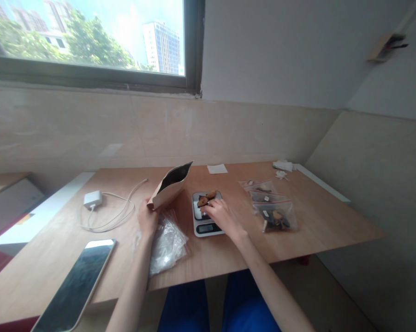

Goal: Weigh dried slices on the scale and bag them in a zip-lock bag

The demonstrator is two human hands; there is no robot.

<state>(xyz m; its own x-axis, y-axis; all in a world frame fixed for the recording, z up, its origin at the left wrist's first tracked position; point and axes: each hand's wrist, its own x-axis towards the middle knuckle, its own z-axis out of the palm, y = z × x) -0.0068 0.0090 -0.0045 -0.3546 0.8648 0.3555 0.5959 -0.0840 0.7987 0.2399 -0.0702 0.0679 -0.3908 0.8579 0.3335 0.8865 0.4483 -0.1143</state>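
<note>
My left hand [147, 216] grips the lower left edge of a kraft paper pouch [169, 191], which is tilted with its dark mouth open toward the upper right. On the small white digital kitchen scale [197, 230], several brown dried pieces [203, 201], perhaps mushrooms, lie on the dark platform. My right hand [222, 214] reaches over the scale from the right, fingers bent together around a small brown dried piece [204, 210] among the others. Below the pouch, beside my left forearm, lies a stack of clear zip bags [168, 244].
Filled clear zip bags [277, 216] with dark and brown contents lie right of the scale. A phone [80, 281] and a white charger [92, 198] with cable [125, 212] are on the left. White paper [217, 169] and crumpled scraps [282, 166] rest at the back of the wooden table [318, 221].
</note>
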